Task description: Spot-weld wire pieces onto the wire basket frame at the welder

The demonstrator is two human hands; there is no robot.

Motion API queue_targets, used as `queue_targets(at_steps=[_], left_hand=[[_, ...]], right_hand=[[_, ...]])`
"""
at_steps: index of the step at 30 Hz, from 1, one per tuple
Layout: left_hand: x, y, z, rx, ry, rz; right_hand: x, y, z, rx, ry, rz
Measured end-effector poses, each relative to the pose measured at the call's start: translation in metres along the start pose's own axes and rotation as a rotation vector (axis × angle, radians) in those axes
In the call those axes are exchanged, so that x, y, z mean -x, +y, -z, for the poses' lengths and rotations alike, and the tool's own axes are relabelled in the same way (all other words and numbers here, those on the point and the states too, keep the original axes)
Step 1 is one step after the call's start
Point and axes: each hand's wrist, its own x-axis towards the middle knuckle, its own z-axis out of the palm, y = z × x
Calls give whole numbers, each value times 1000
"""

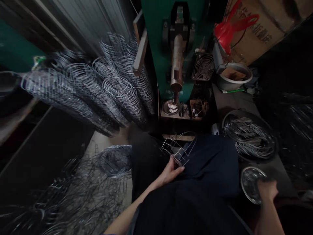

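My left hand (173,170) is closed on the lower edge of a small wire frame (178,148), which is held tilted above my lap. The frame has crossing wires and a curved wire loop at its upper right. Off to the right, my right hand (267,190) is at the rim of a round metal bowl (249,183). Its fingers are dark and blurred, so what they hold, if anything, cannot be made out. Above the bowl sits a wide round tray (226,120) of bent metal wires (246,135).
A green machine with a metal arm (177,65) stands ahead, above a small dish (166,107). Stacked wire rings (122,94) lean at the left. Loose wires (90,195) cover the lower left floor. A basin (248,78) and red object (225,34) are at upper right.
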Motion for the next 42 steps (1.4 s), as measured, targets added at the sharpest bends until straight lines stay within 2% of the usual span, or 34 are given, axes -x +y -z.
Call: queue_targets(at_steps=[3,5,8,11,13,15,18,23,30,36,40,42], left_hand=[[-7,6,2,63,227,32],[-13,20,9,84,364,44],[-14,40,19,29,384,40],[-10,48,22,-21,404,4],[-9,47,23,-26,463,-44],[-12,45,23,-25,501,-89],[-21,47,26,-7,509,-147],[-36,63,33,41,533,-219],[-53,90,43,139,552,-239],[-65,102,49,169,593,-292],[-69,108,53,207,589,-332],[-71,111,54,211,590,-344]], right_hand=[[-28,-36,8,20,140,-112],[-41,-82,13,-110,129,-33],[-34,-175,19,-412,-75,274],[-1,-264,18,-565,-367,628],[23,-307,13,-608,-475,843],[39,-335,4,-584,-518,999],[46,-357,-10,-515,-491,1134],[34,-371,-24,-473,-401,1185],[20,-398,-19,-500,-287,1290],[11,-414,-24,-358,-189,1362],[10,-421,-21,-344,-121,1338],[10,-427,-18,-391,-126,1324]])
